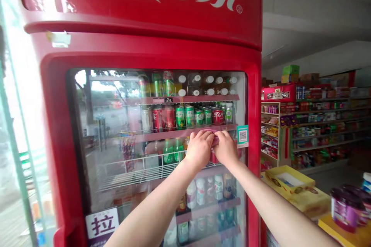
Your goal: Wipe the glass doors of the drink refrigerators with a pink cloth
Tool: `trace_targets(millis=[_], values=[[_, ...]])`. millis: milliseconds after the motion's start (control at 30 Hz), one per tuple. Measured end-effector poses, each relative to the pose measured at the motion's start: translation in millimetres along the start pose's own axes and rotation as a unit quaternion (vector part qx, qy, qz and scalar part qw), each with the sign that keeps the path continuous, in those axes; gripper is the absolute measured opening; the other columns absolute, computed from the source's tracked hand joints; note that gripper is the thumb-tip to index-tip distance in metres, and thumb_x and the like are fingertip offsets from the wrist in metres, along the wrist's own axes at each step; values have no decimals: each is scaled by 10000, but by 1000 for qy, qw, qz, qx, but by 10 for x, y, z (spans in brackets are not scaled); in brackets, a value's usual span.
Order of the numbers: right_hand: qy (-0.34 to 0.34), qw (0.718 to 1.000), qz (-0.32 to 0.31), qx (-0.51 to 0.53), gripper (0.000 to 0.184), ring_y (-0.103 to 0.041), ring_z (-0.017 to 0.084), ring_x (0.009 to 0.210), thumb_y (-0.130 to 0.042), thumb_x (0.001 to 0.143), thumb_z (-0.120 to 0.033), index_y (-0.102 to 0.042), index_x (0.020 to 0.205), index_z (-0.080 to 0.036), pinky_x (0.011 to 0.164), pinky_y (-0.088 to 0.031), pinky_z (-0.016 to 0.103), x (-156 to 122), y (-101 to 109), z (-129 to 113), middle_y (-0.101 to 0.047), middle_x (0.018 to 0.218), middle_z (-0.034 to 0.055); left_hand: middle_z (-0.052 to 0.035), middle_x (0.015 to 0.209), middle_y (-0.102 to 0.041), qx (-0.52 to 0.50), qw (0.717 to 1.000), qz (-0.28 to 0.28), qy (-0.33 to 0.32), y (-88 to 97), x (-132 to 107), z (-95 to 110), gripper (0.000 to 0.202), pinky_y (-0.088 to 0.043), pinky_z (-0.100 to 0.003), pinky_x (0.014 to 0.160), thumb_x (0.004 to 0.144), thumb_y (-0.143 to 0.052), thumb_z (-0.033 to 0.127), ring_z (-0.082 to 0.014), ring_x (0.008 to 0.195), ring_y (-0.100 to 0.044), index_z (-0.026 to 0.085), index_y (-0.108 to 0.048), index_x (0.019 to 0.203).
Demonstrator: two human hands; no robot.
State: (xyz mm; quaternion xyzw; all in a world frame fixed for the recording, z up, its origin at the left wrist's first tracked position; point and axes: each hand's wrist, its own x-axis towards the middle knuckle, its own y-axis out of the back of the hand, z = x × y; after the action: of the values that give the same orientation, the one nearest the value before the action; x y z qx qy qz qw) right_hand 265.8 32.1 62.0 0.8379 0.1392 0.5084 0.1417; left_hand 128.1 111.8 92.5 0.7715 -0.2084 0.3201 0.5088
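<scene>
Both my hands are raised to the glass door (116,131) of a red drinks fridge, side by side, a little right of its middle. A pink cloth (215,139) shows between and above them, bunched against the glass. My left hand (199,147) has its fingers over the cloth's left part, pressing it to the pane. From the other side, my right hand (226,147) pinches the cloth, its fingers close to those of my left. Most of the cloth is hidden beneath the hands.
Behind the glass stand rows of cans (189,116) and bottles (173,150). A QR code sticker (242,136) is right of my hands, a pull sign (102,224) at lower left. Yellow boxes (290,179) and purple tubs (344,208) are at right, before stocked shelves (321,131).
</scene>
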Motion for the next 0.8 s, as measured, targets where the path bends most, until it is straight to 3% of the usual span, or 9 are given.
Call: trace_targets(millis=[133,233,300,400,500,567,600,700,800], values=[[-34,990,-59,123,304,-722,284,993,-594,781,-89,-771,980,-233,922,-545,381,-163,-165,-339,-793,1044,89,-129,1491,-726,-113,988,38,95,215,-497,-240,488,-486,-492,1111,1037,-634,251,-284,1332,-661,206,-591,1522],[-88,962,-105,234,250,-729,259,872,-600,765,-190,-759,954,-228,848,-571,366,-367,-339,-608,-796,867,36,-154,1528,-693,-241,945,101,194,380,-938,-415,551,-449,-530,1202,1048,-634,368,-313,1414,-620,201,-559,1568],[-130,934,-130,307,274,-736,252,809,-607,769,-281,-754,989,-209,791,-590,360,-559,-466,-799,-787,804,31,-154,1573,-660,-355,885,132,271,473,-1256,-516,548,-432,-519,1241,1076,-582,452,-308,1457,-603,207,-567,1565],[-201,879,-153,404,372,-751,262,750,-653,725,-381,-749,1030,-190,742,-608,374,-915,-645,-1091,-790,777,47,-175,1557,-671,-522,751,127,385,580,-1741,-605,621,-477,-464,1205,1048,-604,600,-318,1416,-648,180,-623,1505],[-335,767,-160,523,373,-764,276,737,-762,564,-309,-757,921,-200,734,-618,376,-1354,-822,-1376,-792,750,44,-193,1403,-755,-599,657,92,448,637,-2218,-603,732,-528,-430,1111,922,-766,659,-331,1278,-714,144,-668,1432],[-400,697,-181,567,326,-779,290,771,-801,519,-251,-757,839,-207,746,-628,374,-1699,-951,-1564,-795,740,41,-167,1288,-794,-623,635,78,450,637,-2546,-569,689,-544,-396,1046,869,-832,624,-303,1158,-738,141,-708,1345],[-409,682,-199,573,305,-787,298,805,-823,537,-250,-763,833,-210,761,-633,375,-1883,-1019,-1657,-801,753,43,-146,1225,-807,-627,630,76,451,627,-2719,-550,622,-549,-373,1004,862,-844,598,-280,1088,-740,146,-730,1273],[-400,662,-245,585,305,-801,315,948,-889,677,-330,-797,947,-221,850,-639,397,-2444,-1225,-1933,-839,879,59,-55,988,-788,-593,630,88,495,590,-3285,-506,386,-528,-297,841,870,-833,505,-202,876,-690,173,-724,1035],[-376,664,-293,576,378,-780,327,1100,-886,808,-450,-805,1095,-218,956,-624,426,-2922,-1422,-2194,-854,1070,88,-5,889,-724,-557,622,110,539,607,-3887,-495,285,-497,-271,780,898,-772,450,-177,815,-641,192,-682,980]])
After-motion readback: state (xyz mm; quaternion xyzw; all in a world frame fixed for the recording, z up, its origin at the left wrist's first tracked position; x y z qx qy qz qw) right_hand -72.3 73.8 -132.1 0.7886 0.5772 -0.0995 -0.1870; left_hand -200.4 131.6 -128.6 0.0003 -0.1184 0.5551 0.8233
